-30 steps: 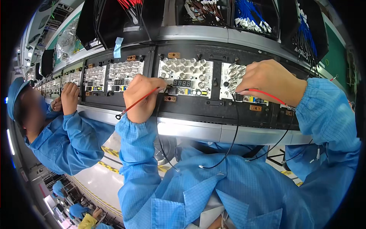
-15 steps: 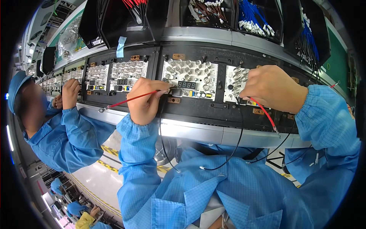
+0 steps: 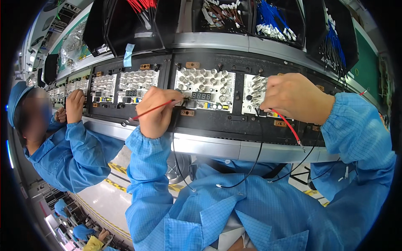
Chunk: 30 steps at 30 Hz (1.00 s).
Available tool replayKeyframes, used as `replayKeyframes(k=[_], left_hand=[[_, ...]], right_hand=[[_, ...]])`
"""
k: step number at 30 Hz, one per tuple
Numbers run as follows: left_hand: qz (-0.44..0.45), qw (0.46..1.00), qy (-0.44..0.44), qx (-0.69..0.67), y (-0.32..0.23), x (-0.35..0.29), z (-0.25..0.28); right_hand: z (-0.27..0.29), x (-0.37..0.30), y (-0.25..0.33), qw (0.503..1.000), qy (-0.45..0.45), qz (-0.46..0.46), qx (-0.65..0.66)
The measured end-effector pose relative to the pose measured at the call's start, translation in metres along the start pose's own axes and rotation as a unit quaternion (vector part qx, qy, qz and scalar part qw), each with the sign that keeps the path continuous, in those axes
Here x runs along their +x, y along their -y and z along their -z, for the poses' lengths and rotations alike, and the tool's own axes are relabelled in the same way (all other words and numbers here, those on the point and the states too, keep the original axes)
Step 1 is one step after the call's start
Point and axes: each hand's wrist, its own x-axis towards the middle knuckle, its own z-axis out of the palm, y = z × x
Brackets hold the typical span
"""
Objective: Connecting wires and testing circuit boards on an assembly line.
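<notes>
My left hand [image 3: 155,109] is closed in a pinch on a red wire [image 3: 151,110] at the left edge of a white circuit board [image 3: 214,97]. The wire's ring-shaped end hangs out to the left. My right hand [image 3: 293,99] pinches a second red wire [image 3: 288,124] over the lower part of another white circuit board [image 3: 248,109], covering much of it. That wire's metal end points down toward the front rail. A black wire [image 3: 174,157] hangs from the board beside my left hand, another black wire [image 3: 258,152] from the right-hand board. My fingers hide where the red wires meet the boards.
Both boards sit in a black fixture [image 3: 209,121] behind a metal rail [image 3: 205,147]. Black bins behind hold red wires [image 3: 142,6], brown wires [image 3: 222,12] and blue wires [image 3: 272,21]. A co-worker [image 3: 71,146] handles boards at the left.
The view has shifted slightly. Both hands stay at the same boards, still pinching the red wires, and the ring end of the left wire has swung a little.
</notes>
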Motion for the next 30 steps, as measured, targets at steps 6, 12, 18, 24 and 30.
replayKeyframes(k=[6,12,18,24,30], left_hand=[[-0.004,1.000,0.015,0.001,0.001,-0.004,-0.009],[-0.030,1.000,0.010,0.001,-0.003,0.002,-0.015],[-0.031,0.999,0.012,0.024,-0.006,-0.006,-0.025],[-0.038,0.999,0.014,0.025,-0.004,-0.007,-0.021],[-0.037,0.999,0.003,0.012,-0.004,-0.010,-0.013]], right_hand=[[-0.011,-0.003,-0.004,1.000,0.011,0.016,-0.010],[-0.012,0.000,-0.015,0.998,-0.020,0.008,0.058],[-0.029,-0.003,-0.018,0.996,-0.070,0.049,0.012],[-0.034,-0.005,-0.013,0.995,-0.089,0.043,0.026],[-0.018,-0.001,0.004,0.996,-0.061,0.064,-0.023]])
